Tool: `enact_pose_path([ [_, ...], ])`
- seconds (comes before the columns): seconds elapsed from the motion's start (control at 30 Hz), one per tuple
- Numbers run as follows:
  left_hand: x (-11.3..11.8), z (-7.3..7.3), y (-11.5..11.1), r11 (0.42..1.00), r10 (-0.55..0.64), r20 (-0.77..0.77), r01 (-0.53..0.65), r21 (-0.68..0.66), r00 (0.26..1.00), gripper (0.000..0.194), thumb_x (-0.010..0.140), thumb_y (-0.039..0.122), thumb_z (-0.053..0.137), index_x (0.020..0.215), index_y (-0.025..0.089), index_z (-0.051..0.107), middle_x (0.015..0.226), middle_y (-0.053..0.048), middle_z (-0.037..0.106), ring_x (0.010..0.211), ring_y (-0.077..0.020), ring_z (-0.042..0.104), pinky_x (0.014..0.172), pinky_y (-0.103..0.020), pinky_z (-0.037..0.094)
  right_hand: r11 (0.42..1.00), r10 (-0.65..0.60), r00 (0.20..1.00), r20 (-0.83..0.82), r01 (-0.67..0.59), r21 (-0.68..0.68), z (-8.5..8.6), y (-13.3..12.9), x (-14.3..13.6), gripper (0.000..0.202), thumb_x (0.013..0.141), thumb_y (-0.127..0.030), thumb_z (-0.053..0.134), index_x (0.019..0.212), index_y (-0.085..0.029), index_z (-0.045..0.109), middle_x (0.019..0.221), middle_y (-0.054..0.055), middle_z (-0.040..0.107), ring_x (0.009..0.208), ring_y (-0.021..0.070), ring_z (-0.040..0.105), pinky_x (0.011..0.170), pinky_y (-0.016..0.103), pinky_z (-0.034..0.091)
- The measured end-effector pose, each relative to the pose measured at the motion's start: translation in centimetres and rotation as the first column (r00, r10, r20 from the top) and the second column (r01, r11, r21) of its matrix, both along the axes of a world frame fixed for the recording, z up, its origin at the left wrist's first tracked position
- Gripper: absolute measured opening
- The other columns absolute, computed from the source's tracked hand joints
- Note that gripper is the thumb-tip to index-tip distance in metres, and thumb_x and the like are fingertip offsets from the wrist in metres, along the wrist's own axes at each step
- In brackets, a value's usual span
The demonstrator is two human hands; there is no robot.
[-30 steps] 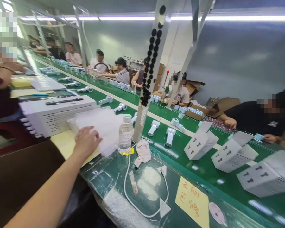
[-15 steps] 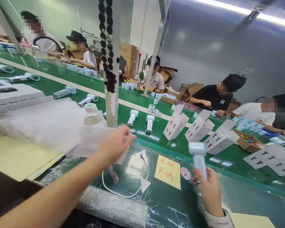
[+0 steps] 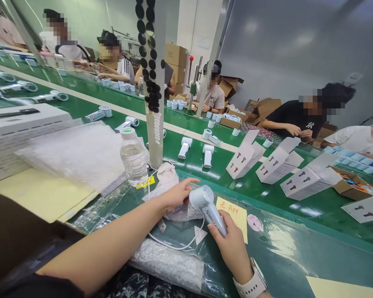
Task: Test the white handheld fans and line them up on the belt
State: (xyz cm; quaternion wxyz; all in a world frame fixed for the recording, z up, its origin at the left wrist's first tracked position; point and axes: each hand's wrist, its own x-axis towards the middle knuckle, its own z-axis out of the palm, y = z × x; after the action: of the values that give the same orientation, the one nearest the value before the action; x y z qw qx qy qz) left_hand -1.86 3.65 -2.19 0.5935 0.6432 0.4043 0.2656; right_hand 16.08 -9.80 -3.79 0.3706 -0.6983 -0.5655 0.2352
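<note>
My right hand (image 3: 233,248) wraps round the handle of a pale-blue handheld device (image 3: 216,219), shaped like a small hair dryer with a round head and lettering on the handle. The head is tilted up to the left. Right beside that head is my left hand (image 3: 178,195), index finger stretched out and the other fingers partly hidden behind it; whether they touch is unclear. Beneath the left hand lies a clear bubble-wrap bag (image 3: 183,213). A white cable (image 3: 177,248) curves over the green bench mat just below.
A water bottle (image 3: 133,159) stands by a metal post (image 3: 155,136). Bubble-wrap sheets (image 3: 77,149) lie left. Open white boxes (image 3: 244,159) and similar devices (image 3: 208,156) sit on the green conveyor (image 3: 192,174). A yellow note (image 3: 239,215) lies near my right hand. Several co-workers sit opposite.
My right hand has brought the device leftward, close to my left hand. The left hand has moved right and extended its index finger; the bubble-wrap bag now lies on the bench beneath it.
</note>
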Motion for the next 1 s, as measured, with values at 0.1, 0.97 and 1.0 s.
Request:
enact_pose_path([
  [0.1, -0.4, 0.8, 0.9, 0.998, 0.070, -0.033, -0.070, -0.010, 0.997, 0.049, 0.087, 0.025, 0.043, 0.134, 0.013, 0.045, 0.067, 0.006, 0.044, 0.053, -0.0102, 0.038, 0.053, -0.023, 0.034, 0.999, 0.035, 0.990, 0.138, -0.033, -0.015, 0.1, 0.2, -0.3, 0.032, 0.087, -0.037, 0.059, 0.112, -0.020, 0.069, 0.110, 0.011, 0.077, 0.098, 0.0317, 0.073, 0.083, 0.041, 0.056],
  [0.97, 4.3, 15.2, -6.7, 0.956, -0.178, 0.350, 0.077, 0.283, 0.920, 0.015, 0.083, 0.028, 0.055, 0.089, 0.024, 0.042, 0.064, 0.007, 0.041, 0.051, -0.0079, 0.039, 0.047, -0.019, 0.034, 0.956, -0.024, 1.000, 0.016, 0.018, 0.292, 12.1, -2.3, -0.5, 0.093, 0.070, -0.051, 0.079, 0.148, -0.022, 0.039, 0.114, 0.015, 0.069, 0.088, 0.0308, 0.068, 0.075, 0.045, 0.058],
  [1.0, 4.8, 14.7, -7.8, 0.894, -0.286, 0.223, 0.176, 0.413, 0.932, 0.008, 0.085, 0.026, 0.051, 0.088, 0.024, 0.044, 0.067, 0.005, 0.046, 0.054, -0.0093, 0.043, 0.050, -0.021, 0.037, 0.962, 0.043, 0.998, 0.044, -0.053, 0.266, 12.3, -2.1, -0.2, 0.083, 0.077, -0.044, 0.072, 0.150, -0.022, 0.038, 0.118, 0.014, 0.069, 0.095, 0.0308, 0.068, 0.080, 0.044, 0.058],
])
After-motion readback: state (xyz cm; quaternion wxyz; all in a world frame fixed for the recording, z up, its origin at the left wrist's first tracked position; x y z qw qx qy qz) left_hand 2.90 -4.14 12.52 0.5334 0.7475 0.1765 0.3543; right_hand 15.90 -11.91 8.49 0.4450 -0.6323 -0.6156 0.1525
